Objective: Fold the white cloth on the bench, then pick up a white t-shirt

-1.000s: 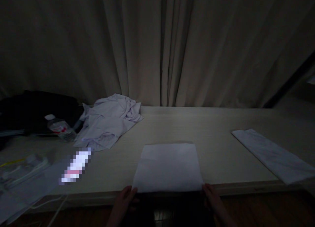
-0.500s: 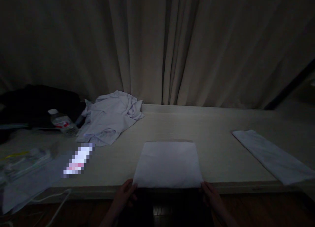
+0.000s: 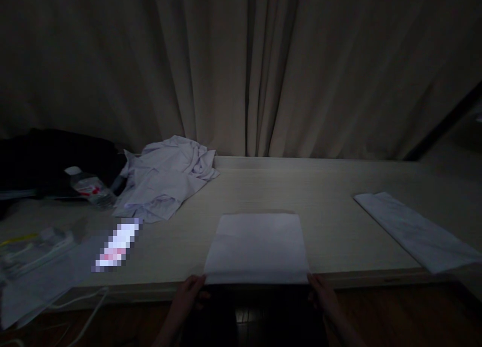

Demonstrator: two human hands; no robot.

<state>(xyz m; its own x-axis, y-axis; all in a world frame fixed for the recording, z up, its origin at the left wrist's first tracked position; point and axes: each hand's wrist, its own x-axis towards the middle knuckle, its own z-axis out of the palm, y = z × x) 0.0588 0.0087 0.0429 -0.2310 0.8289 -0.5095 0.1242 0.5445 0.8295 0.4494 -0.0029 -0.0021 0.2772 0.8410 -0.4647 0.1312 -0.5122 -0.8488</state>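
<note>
A flat white rectangle that looks like a folded cloth lies on the table, its near edge at the table's front. My left hand pinches its near left corner between thumb and fingers. At the near right corner, my right hand grips in the same way. Between the hands the near edge runs nearly straight. In the dim light the material's weave cannot be made out.
On the pale table, a crumpled white cloth lies back left beside a plastic bottle and dark fabric. A blurred-out bright object, a power strip and white cables are left. Another folded white cloth lies right.
The view has shifted slightly. Both hands keep hold of the near corners, and the near edge of the cloth looks a little straighter.
</note>
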